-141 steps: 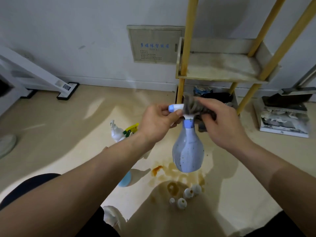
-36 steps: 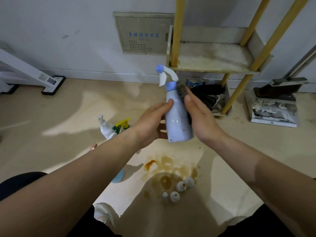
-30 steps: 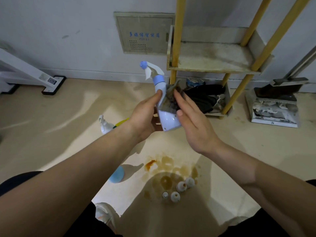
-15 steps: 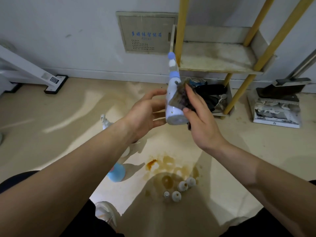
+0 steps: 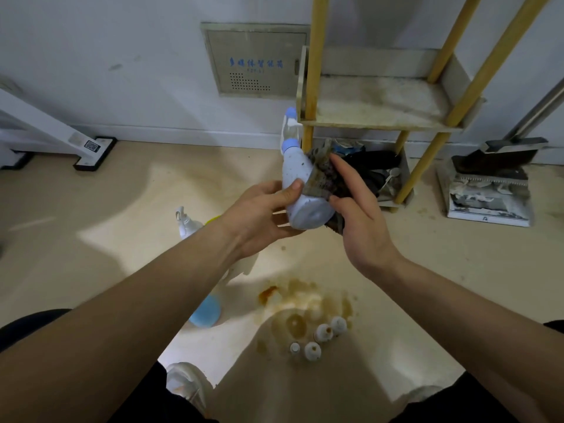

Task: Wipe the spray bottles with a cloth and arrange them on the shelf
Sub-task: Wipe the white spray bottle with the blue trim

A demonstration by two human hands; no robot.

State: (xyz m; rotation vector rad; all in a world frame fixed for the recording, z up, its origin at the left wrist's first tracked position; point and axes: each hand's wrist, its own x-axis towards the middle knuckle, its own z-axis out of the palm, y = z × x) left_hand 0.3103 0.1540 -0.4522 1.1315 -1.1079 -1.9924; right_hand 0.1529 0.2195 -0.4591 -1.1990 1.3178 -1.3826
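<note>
Gripped spray bottle [image 5: 296,178] base in curled fingers of left hand [image 5: 259,215]; clamped cloth [image 5: 323,178] against its side with right hand [image 5: 361,221]. Judged mid-wipe: placed none on shelf [image 5: 381,123] yet; left floor bottles [image 5: 184,219], near left, pending.

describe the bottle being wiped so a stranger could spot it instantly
Find the yellow-legged shelf by the wall; before its left post, the left hand holds up a spray bottle. It is pale blue with dark specks, and the right hand holds a dirty cloth to it, unlike the white bottle on the floor.
</note>
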